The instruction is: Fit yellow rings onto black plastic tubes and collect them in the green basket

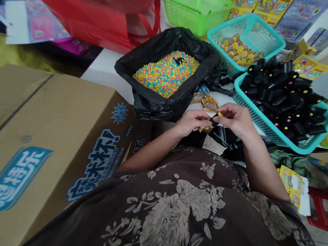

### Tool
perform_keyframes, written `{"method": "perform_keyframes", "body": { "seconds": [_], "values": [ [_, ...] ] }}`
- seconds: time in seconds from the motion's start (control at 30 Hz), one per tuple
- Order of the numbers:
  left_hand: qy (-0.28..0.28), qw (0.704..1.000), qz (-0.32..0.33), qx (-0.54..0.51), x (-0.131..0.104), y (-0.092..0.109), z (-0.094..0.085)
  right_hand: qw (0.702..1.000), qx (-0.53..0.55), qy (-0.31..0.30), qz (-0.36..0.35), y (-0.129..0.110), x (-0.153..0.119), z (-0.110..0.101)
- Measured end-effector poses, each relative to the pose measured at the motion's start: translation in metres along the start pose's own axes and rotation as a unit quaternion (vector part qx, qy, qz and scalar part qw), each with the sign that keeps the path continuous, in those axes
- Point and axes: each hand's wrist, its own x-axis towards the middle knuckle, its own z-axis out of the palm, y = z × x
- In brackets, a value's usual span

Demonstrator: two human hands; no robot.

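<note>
With fingertips closed together, the left hand (192,122) and right hand (236,118) hold a black piece (213,120), probably a tube though largely hidden, near the surface (106,67), between the bag (161,109) of beads (166,75) and the teal basket (267,128) of black tubes (289,105).

hands (192,122): 2 | teal baskets (302,147): 2 | green baskets (178,14): 2

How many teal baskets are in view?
2. One teal basket stands toward the back, holding small yellow-topped jars; the other basket, nearer, is heaped with black pieces.
</note>
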Motion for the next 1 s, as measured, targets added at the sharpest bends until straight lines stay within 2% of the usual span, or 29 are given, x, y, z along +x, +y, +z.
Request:
{"method": "perform_keyframes", "body": {
  "seconds": [0.27,0.57,0.77,0.83,1.0],
  "values": [
    [0.036,0.995,-0.001,-0.094,0.002,-0.014,0.009,1.0,-0.012,0.022,-0.008,0.001,-0.002,-0.001],
    [0.017,0.974,-0.067,-0.216,-0.002,-0.015,0.023,0.998,-0.044,0.041,-0.008,0.001,-0.004,-0.001],
    [0.009,0.97,-0.056,-0.237,0.001,-0.02,0.026,0.989,-0.122,0.072,-0.032,0.0,-0.005,0.004],
    [0.004,0.968,-0.053,-0.244,0.001,-0.02,0.025,0.992,-0.11,0.065,-0.02,0.004,-0.005,0.005],
    [-0.01,0.97,-0.072,-0.233,-0.002,-0.014,0.023,0.999,0.008,0.035,0.028,0.02,-0.008,0.008]
  ]
}}
